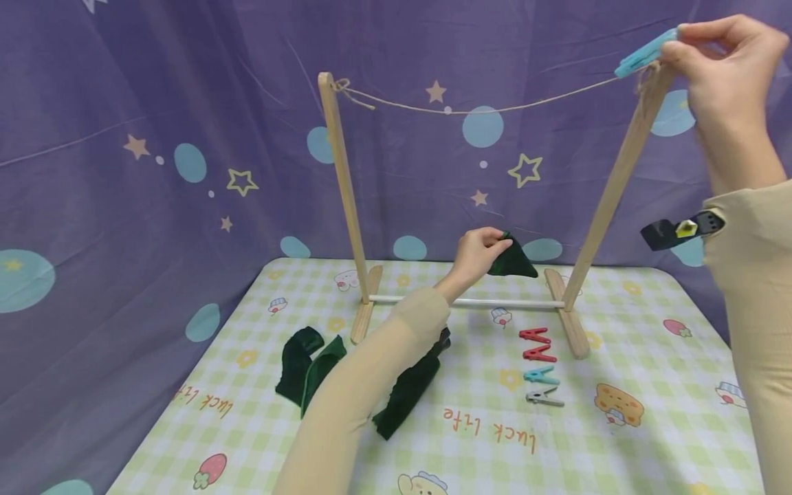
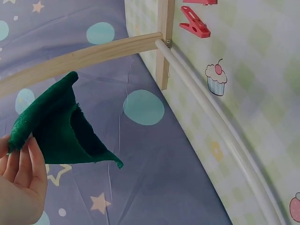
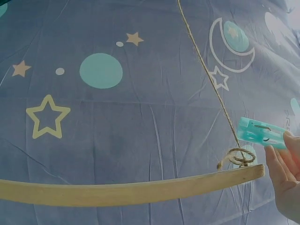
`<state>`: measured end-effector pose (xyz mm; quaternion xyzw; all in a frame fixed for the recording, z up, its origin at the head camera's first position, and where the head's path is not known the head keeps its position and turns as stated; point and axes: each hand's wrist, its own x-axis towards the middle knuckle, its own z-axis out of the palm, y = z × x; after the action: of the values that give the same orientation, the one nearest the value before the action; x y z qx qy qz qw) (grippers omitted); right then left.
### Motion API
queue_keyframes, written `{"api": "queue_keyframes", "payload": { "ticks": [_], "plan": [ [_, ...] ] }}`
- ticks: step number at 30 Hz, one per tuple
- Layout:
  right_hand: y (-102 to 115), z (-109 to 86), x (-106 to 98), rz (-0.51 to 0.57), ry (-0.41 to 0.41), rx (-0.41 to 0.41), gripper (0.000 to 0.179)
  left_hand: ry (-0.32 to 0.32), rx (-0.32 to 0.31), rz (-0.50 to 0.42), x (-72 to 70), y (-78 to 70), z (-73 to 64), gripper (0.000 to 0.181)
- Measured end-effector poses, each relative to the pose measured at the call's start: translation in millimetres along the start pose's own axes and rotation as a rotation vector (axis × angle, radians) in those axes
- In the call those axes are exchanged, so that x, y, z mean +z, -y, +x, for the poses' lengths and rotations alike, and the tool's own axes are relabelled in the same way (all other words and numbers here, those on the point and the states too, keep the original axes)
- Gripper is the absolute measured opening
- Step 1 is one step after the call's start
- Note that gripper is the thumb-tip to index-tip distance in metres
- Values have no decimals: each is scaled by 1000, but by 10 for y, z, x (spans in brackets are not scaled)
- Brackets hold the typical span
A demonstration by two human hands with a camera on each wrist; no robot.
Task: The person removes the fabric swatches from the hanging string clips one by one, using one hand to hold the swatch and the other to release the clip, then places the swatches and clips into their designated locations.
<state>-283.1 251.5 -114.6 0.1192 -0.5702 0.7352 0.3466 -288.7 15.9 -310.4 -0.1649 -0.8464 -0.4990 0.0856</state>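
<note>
My left hand (image 1: 478, 253) pinches a dark green velvety cloth (image 1: 516, 260) by its upper edge, in front of the curtain and below the string. In the left wrist view the cloth (image 2: 58, 124) hangs folded, one corner pointing out. High at the right, my right hand (image 1: 733, 69) holds a light blue clothespin (image 1: 646, 53) between thumb and fingers. The clothespin's front end is at the twine (image 1: 470, 111), close to the knot on the right wooden post (image 1: 619, 185). In the right wrist view the clothespin (image 3: 258, 131) overlaps the twine just above that knot.
More dark green cloth pieces (image 1: 298, 364) lie on the checked tablecloth (image 1: 482, 467), partly behind my left sleeve. Two red clothespins (image 1: 538, 353), a blue one (image 1: 542, 375) and a grey one (image 1: 544, 397) lie in a column. A white rod (image 1: 495, 303) joins the posts low down.
</note>
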Motion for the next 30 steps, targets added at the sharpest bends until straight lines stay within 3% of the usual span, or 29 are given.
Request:
{"api": "queue_keyframes", "payload": {
  "ticks": [11,24,30],
  "plan": [
    [-83,-160,-104,224,24,18,25,4,-10,-10,-70,98,-70,28],
    [-328,-503,-244,142,128,57,26,62,-50,-35,-173,175,-288,28],
    [-509,-716,-313,22,189,115,23,86,-59,-53,-212,238,-380,27]
  ]
}}
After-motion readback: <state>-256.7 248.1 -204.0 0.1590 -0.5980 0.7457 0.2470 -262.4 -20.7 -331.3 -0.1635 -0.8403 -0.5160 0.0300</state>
